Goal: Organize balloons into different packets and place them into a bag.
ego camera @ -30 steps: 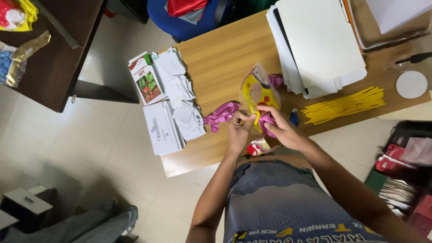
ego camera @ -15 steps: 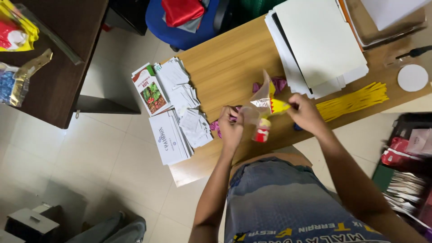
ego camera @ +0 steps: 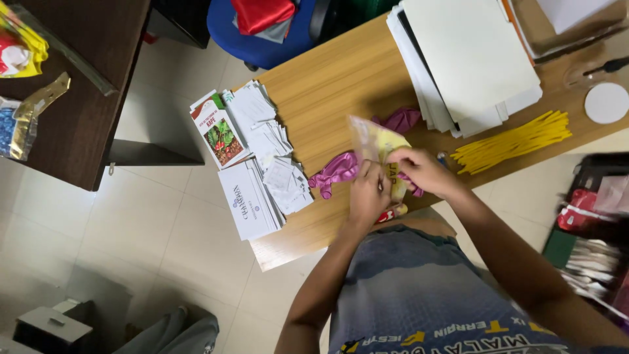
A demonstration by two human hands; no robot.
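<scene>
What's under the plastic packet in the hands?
Under the clear yellow-printed packet lie pink balloons on the wooden table; one shows behind it. Both hands hide the rest.

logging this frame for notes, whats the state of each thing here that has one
plastic packet: held up off the table, pinched by both hands
left hand: gripping the packet's lower part
right hand: gripping the packet's side
pink balloons: deflated, lying loose on the table
yellow sticks: bundled, lying flat
white card sheets: stacked flat
leaflets: piled, overhanging the table edge
</scene>
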